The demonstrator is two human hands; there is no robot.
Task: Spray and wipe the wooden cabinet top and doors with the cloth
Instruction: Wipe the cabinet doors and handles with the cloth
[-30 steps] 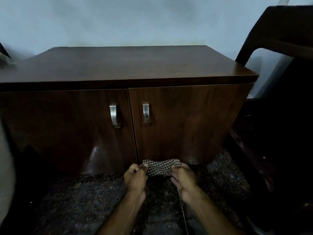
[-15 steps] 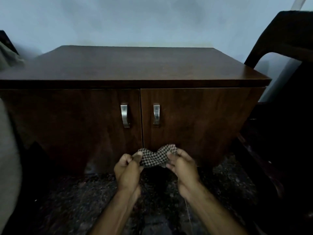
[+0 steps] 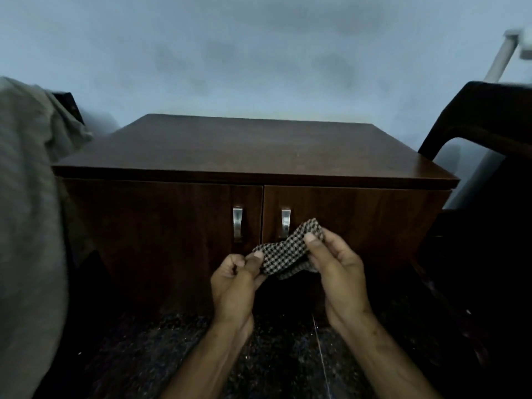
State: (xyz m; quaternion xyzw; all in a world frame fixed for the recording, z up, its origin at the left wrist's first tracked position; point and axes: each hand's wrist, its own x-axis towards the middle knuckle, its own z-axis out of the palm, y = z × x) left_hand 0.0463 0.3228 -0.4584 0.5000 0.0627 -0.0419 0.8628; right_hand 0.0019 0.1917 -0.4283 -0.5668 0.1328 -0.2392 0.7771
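Note:
A dark wooden cabinet [image 3: 253, 151] stands against the pale wall, with two closed doors and two metal handles [image 3: 237, 224] near the middle seam. A small black-and-white checked cloth [image 3: 285, 251] is stretched between both hands in front of the right door [image 3: 359, 226]. My left hand [image 3: 234, 286] pinches its left end between thumb and fingers. My right hand [image 3: 336, 272] grips its right end, held a little higher. No spray bottle is in view.
Grey fabric [image 3: 26, 197] hangs along the left edge, close to the cabinet's left side. A dark chair frame [image 3: 489, 133] stands at the right. A dark speckled floor [image 3: 144, 355] lies below the cabinet.
Both hands have risen with the cloth from the cabinet's base to handle height, the right end now higher. The view has tilted, so the cabinet sits lower in frame.

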